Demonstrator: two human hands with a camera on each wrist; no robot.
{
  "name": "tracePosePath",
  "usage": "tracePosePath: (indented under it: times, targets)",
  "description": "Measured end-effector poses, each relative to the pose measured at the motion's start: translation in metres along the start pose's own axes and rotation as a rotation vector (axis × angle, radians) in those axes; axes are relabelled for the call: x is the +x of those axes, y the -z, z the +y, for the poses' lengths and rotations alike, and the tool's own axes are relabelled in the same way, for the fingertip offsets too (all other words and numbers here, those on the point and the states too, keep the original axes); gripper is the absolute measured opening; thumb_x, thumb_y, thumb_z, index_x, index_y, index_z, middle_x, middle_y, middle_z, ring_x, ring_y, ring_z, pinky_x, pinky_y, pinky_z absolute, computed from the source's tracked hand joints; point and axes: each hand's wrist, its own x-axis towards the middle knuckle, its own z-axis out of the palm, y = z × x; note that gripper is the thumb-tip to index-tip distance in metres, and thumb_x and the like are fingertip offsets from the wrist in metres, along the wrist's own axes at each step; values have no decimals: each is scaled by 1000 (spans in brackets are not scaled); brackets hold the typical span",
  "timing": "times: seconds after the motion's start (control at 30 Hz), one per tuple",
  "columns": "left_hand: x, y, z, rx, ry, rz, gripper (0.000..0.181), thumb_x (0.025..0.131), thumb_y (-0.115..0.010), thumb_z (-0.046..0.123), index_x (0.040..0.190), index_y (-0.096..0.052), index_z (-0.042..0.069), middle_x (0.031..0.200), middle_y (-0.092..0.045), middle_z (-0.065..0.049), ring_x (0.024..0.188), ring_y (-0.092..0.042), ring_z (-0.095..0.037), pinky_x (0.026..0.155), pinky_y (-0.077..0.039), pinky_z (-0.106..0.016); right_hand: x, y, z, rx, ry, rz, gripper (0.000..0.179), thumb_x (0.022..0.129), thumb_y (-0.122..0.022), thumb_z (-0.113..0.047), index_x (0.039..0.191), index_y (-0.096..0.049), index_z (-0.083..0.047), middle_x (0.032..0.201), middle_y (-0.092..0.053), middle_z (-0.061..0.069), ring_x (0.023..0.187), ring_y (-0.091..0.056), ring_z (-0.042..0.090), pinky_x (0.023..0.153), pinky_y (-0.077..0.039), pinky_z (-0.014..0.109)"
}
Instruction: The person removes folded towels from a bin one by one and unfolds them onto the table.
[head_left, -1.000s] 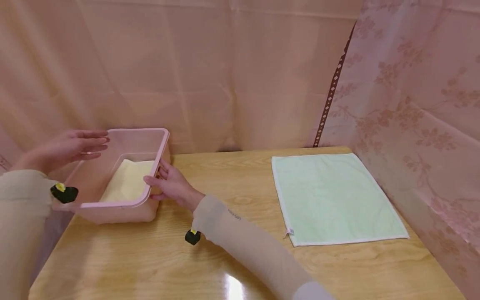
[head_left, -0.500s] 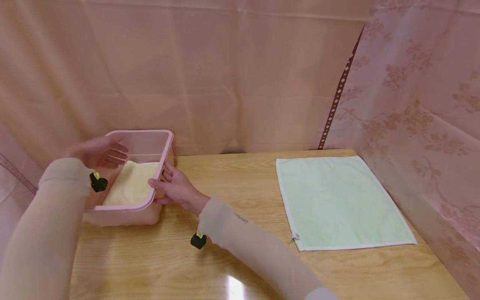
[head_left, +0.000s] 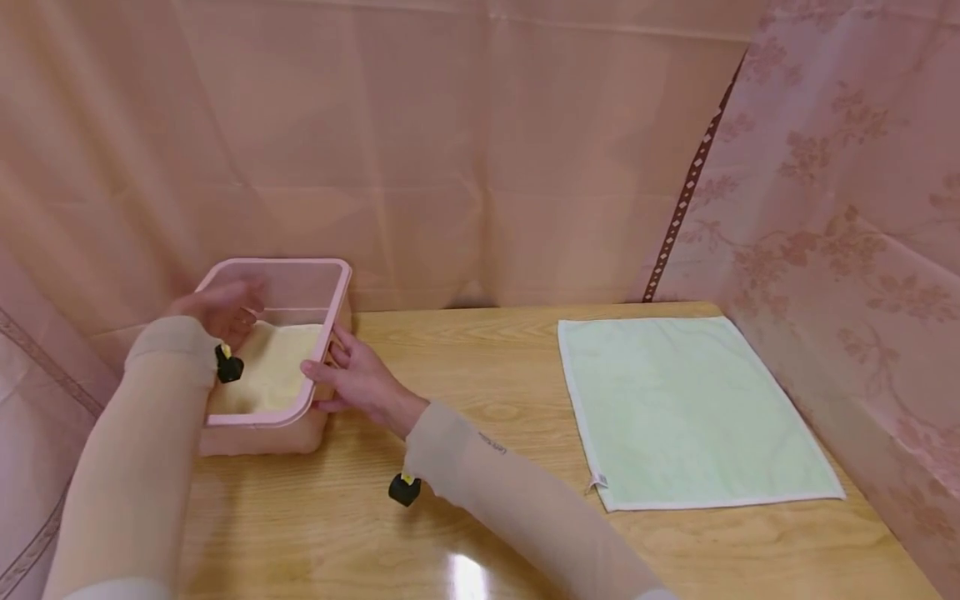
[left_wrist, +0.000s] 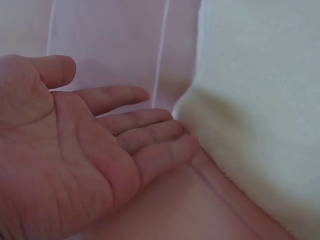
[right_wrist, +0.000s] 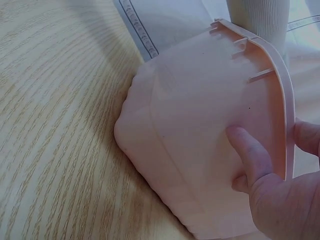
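Observation:
A pink plastic basin (head_left: 255, 419) stands at the left of the table with a folded pale yellow towel (head_left: 288, 367) on its floor. My left hand (head_left: 228, 312) reaches down inside it; blurred in the head view, it shows in the left wrist view with fingers nearly straight, tips right at the edge of the yellow towel (left_wrist: 265, 100). My right hand (head_left: 363, 379) grips the basin's right rim, thumb over the top and fingers against the outer wall, as the right wrist view shows of the basin (right_wrist: 195, 115). The left forearm hides the basin's near left corner.
A light green towel (head_left: 697, 408) with a white border lies spread flat on the right of the wooden table (head_left: 480, 375). Pink curtains (head_left: 420, 150) hang behind the table and along its right side.
My left hand has moved right and down, from beside the left rim into the basin over the yellow towel. My right hand keeps its grip on the rim. The head view has shifted slightly.

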Motion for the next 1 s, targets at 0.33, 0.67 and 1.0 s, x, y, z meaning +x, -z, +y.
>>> tracePosePath:
  times: [0.33,0.67,1.0]
  targets:
    - [3,-4,-10,-11,28,9,95,101,-13,61,146,6,-20,136,-22,-47,117,-51,-47,101,-45,-50,2,0,0,8,-10,4,73,96,-70,-8,157,-38,-32,147,-55,-5,103,-69,24,81,-58,55]
    - [11,-12,-13,-36,30,37,78,103,-29,59,134,-21,-11,102,-52,-19,85,-61,-27,76,-55,-41,4,2,1,8,-20,-11,72,97,-69,-10,157,-37,-32,151,-51,-8,111,-67,23,83,-57,56]
    - [10,-20,-6,31,23,-14,61,108,-37,39,141,-30,-11,133,-43,-32,107,-56,-40,89,-55,-50,5,3,0,-1,-19,-16,70,98,-68,-9,156,-38,-34,149,-52,-7,111,-67,23,83,-56,58]
